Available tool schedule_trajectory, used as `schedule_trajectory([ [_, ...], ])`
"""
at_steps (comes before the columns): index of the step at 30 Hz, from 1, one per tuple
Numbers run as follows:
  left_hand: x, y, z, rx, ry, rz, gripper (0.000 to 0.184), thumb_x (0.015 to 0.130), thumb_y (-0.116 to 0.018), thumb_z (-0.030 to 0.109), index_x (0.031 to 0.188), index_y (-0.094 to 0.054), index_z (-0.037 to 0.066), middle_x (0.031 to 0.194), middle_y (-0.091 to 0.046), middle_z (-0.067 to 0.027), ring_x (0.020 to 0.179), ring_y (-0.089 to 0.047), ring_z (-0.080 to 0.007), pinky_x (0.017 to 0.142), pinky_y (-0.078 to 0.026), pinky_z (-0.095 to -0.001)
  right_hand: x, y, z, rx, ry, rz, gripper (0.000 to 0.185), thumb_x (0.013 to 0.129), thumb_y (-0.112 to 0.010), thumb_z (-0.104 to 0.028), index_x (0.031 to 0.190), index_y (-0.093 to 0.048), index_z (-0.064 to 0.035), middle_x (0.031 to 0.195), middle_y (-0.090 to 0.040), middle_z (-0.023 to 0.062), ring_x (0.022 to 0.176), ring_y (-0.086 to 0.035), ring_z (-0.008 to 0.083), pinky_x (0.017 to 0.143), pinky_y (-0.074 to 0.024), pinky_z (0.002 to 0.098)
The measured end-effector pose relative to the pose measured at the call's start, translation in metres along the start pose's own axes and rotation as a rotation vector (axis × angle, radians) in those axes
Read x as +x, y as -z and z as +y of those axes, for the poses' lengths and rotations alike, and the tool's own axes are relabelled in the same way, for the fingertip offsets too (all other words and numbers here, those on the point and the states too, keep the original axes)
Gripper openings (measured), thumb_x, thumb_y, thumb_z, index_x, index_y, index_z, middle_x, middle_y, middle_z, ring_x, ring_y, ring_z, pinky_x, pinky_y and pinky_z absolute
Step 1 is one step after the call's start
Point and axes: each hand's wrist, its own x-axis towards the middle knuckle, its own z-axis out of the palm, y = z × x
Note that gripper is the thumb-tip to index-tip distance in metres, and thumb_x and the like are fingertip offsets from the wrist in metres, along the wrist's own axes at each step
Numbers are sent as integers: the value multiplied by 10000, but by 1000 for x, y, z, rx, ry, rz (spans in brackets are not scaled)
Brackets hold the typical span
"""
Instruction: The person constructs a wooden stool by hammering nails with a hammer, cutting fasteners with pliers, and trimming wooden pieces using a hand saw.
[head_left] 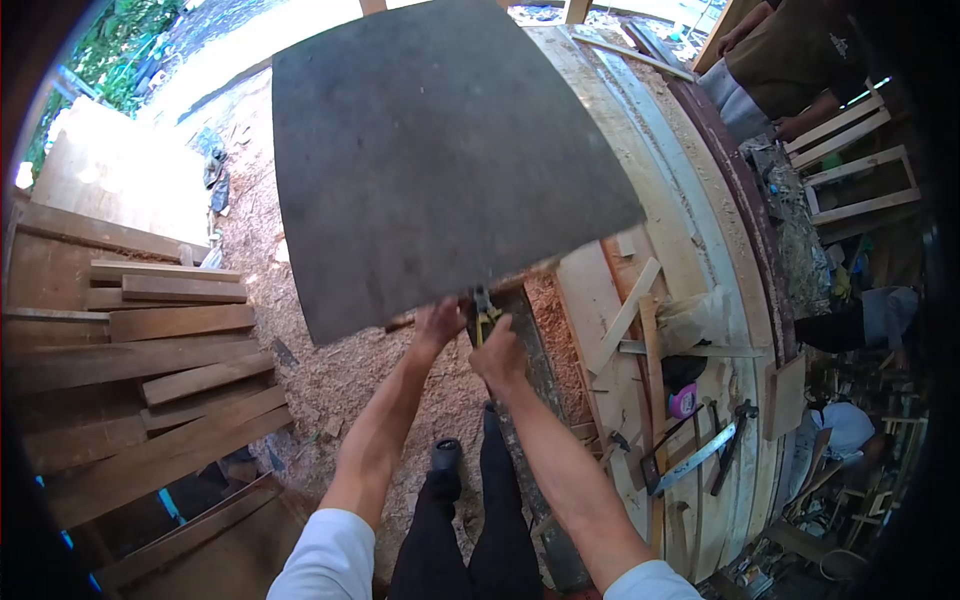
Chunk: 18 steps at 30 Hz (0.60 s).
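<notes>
A large dark grey sheet (pixel 440 160) fills the upper middle of the head view. My left hand (pixel 438 325) is at its near edge, fingers closed on that edge. Just to the right, my right hand (pixel 500 352) is wrapped round the yellow handles of a pliers-like tool (pixel 484 308), whose metal head meets the sheet's near edge. How far its jaws are open is too small to tell.
Stacked wooden boards (pixel 180 325) lie at the left. The workbench (pixel 715 260) on the right bears a pink tape measure (pixel 683 401), a metal square (pixel 698 458) and wood strips. Sawdust covers the ground. A person (pixel 780 65) is at the upper right.
</notes>
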Motion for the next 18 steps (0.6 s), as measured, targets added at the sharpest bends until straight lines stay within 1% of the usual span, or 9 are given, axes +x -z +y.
schedule_trajectory([
  [1, 4, -1, -8, -24, 73, -58, 396, 730, -642, 103, 1125, -607, 107, 995, -653, -135, 916, -611, -357, 802, -487, -440, 6, -1, -6, 24, 34, 41, 526, 713, -681, -147, 1111, -368, -5, 1003, -625, 280, 995, -602, 443, 877, -491, 481],
  [3, -7, -16, -20, -18, 124, -52, 411, 727, -644, 103, 1136, -602, 113, 1007, -652, -136, 917, -615, -356, 787, -495, -439, 0, -4, -9, 53, 6, 33, 522, 699, -684, -138, 1099, -377, -3, 991, -625, 284, 997, -598, 447, 874, -489, 483],
  [7, 4, -5, 6, -48, 256, -40, 432, 727, -642, 103, 1157, -600, 126, 1047, -649, -137, 922, -627, -346, 775, -502, -434, -3, 4, -11, 43, 60, 65, 551, 679, -698, -133, 1094, -366, 13, 998, -620, 290, 1002, -593, 451, 883, -485, 465],
  [8, 9, 1, 12, -43, 341, -138, 438, 724, -626, 78, 1158, -609, 133, 1059, -648, -150, 949, -625, -342, 790, -501, -434, -3, 8, -10, 21, 58, 24, 553, 682, -697, -131, 1097, -362, 13, 1009, -617, 291, 1005, -592, 450, 888, -483, 464],
  [9, 14, 4, 13, -43, 342, -135, 438, 724, -626, 78, 1158, -609, 133, 1059, -648, -150, 949, -625, -342, 790, -501, -434, -3, 11, -12, 4, 63, -16, 554, 685, -696, -130, 1100, -357, 12, 1021, -614, 293, 1009, -590, 449, 892, -480, 463],
  [11, 15, 8, 16, -6, 415, -262, 454, 714, -607, 43, 1160, -614, 131, 1067, -645, -166, 969, -621, -344, 799, -500, -432, -7, 10, -11, 3, 65, -30, 557, 685, -696, -129, 1100, -354, 14, 1027, -611, 297, 1010, -590, 449, 894, -480, 461],
  [15, 20, 4, 13, -11, 422, -309, 452, 708, -596, 23, 1148, -623, 123, 1047, -648, -181, 1001, -610, -348, 815, -494, -435, -7, 18, -16, -3, 67, -23, 550, 686, -695, -128, 1090, -356, 29, 1028, -602, 317, 1019, -586, 451, 898, -478, 454],
  [17, 20, -1, 14, 24, 404, -252, 427, 717, -592, 27, 1132, -634, 121, 1036, -651, -188, 1009, -607, -358, 834, -485, -445, -2, 17, -15, 0, 71, -29, 540, 688, -693, -123, 1083, -361, 35, 1032, -598, 324, 1026, -582, 453, 900, -475, 454],
  [18, 22, 0, 13, 18, 432, -294, 375, 721, -595, 38, 1087, -651, 95, 1026, -652, -193, 1003, -604, -370, 845, -476, -451, -3, 19, -16, 7, 78, -44, 529, 689, -691, -118, 1075, -366, 40, 1036, -595, 332, 1033, -579, 455, 902, -473, 454],
])
